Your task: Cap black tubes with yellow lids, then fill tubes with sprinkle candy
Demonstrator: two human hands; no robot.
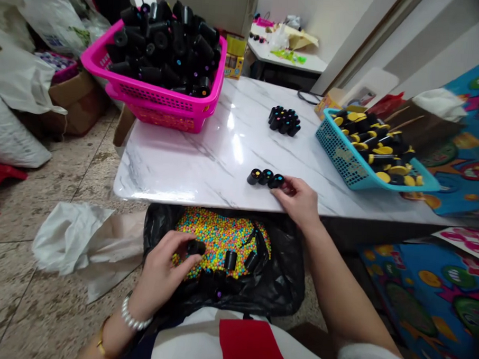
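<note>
My left hand (165, 262) pinches a small black cylinder (196, 247) between thumb and fingers, over a bin lined with a black plastic bag (285, 271). Small multicoloured balls (217, 231) fill the bag. Other black cylinders (230, 260) lie on the balls, with more clustered at the near edge. On the marble-patterned table (196, 169), my right hand (302, 202) closes its fingertips around the right-hand cylinder (278, 180) of a short row of three. The other two, the middle one (267, 176) and the left one (254, 176), show blue and yellow dots on top.
A pink basket (159, 94) heaped with black cylinders stands at the table's back left. Farther back is a tight group of upright cylinders (284, 121). A blue basket (343, 157) of yellow-capped black cylinders sits at the right. White sacking (74, 236) lies on the floor at the left.
</note>
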